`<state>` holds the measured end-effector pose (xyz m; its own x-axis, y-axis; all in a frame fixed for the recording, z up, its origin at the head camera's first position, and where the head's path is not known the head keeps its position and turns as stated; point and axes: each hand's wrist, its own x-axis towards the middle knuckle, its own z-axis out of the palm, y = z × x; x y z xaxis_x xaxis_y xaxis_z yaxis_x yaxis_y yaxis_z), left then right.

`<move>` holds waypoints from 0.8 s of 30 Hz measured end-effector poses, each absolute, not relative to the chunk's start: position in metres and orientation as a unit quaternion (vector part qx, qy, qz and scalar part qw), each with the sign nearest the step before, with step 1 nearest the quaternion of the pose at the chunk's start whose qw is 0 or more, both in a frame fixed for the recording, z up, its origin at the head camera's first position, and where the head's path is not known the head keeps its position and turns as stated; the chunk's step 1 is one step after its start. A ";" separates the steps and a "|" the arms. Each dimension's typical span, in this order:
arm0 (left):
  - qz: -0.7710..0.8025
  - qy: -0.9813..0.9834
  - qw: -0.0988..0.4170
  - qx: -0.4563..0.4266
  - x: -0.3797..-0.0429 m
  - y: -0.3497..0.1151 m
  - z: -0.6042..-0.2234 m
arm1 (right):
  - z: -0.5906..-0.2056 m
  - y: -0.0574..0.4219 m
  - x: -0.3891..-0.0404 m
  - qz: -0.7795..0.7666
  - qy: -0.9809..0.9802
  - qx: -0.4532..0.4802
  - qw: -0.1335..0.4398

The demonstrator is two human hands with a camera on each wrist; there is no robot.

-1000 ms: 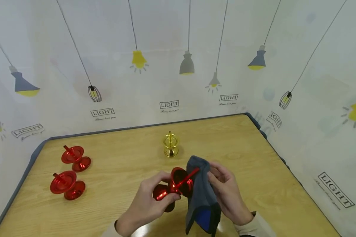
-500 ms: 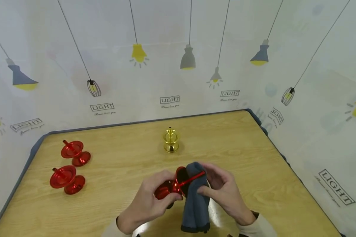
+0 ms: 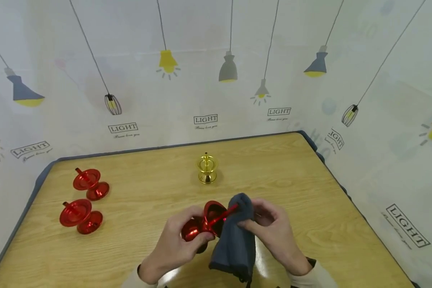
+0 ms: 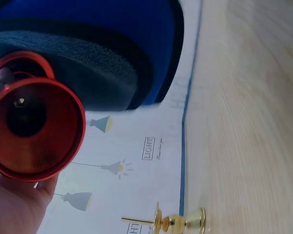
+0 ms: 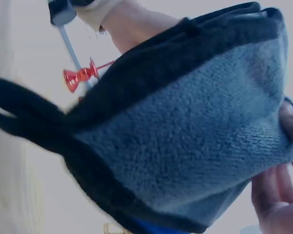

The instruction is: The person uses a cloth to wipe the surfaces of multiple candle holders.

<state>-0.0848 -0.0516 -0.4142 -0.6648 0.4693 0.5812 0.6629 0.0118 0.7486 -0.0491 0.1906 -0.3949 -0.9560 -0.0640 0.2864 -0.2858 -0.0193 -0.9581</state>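
Note:
My left hand (image 3: 180,236) grips a shiny red metal candle holder (image 3: 192,231) around its base and waist. The holder is tilted, its dish and thin stem pointing right. My right hand (image 3: 273,230) pinches a grey-blue cloth (image 3: 234,248) against the stem's tip, with the thumb in front. The cloth hides part of the dish. In the left wrist view, the hollow underside of the red base (image 4: 63,141) faces the camera, beside the cloth's blue side (image 4: 102,19). The right wrist view is mostly filled by the cloth (image 5: 195,122), with dark edging and a loop.
Two more red candle holders (image 3: 75,212) (image 3: 87,180) stand at the left of the wooden table (image 3: 147,172). A gold candle holder (image 3: 207,170) stands upright beyond my hands. A white curtain (image 3: 187,96) printed with lamps surrounds the table's back and sides.
The cloth has shifted along the stem, its lower end swinging left. Its blue side, seen a second ago, is hidden in the head view. The head view has tilted slightly down.

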 end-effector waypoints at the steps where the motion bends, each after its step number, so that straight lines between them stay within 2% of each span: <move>1: -0.584 -0.704 0.081 -0.396 -0.085 -0.052 -0.414 | -0.395 0.191 -0.050 0.711 -0.684 0.134 0.093; 3: -0.595 -0.698 0.074 -0.393 -0.085 -0.052 -0.412 | -0.396 0.191 -0.052 0.720 -0.665 0.153 0.122; 6: -0.600 -0.692 0.065 -0.397 -0.085 -0.052 -0.409 | -0.398 0.192 -0.053 0.717 -0.657 0.189 0.134; 13: -0.626 -0.678 0.031 -0.383 -0.086 -0.055 -0.409 | -0.401 0.197 -0.053 0.708 -0.650 0.270 0.063; 19: -0.615 -0.669 0.056 -0.413 -0.088 -0.052 -0.418 | -0.403 0.195 -0.051 0.739 -0.639 0.213 -0.002; 22: -0.593 -0.678 0.066 -0.430 -0.088 -0.049 -0.422 | -0.403 0.192 -0.051 0.743 -0.645 0.181 -0.014; 24: -0.585 -0.681 0.054 -0.438 -0.087 -0.048 -0.423 | -0.402 0.191 -0.051 0.729 -0.662 0.170 -0.007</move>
<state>-0.0873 -0.0480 -0.4232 -0.6110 0.5332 0.5851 0.6585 -0.0679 0.7495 -0.0512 0.1906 -0.4025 -0.9418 -0.2365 0.2390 -0.2152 -0.1224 -0.9689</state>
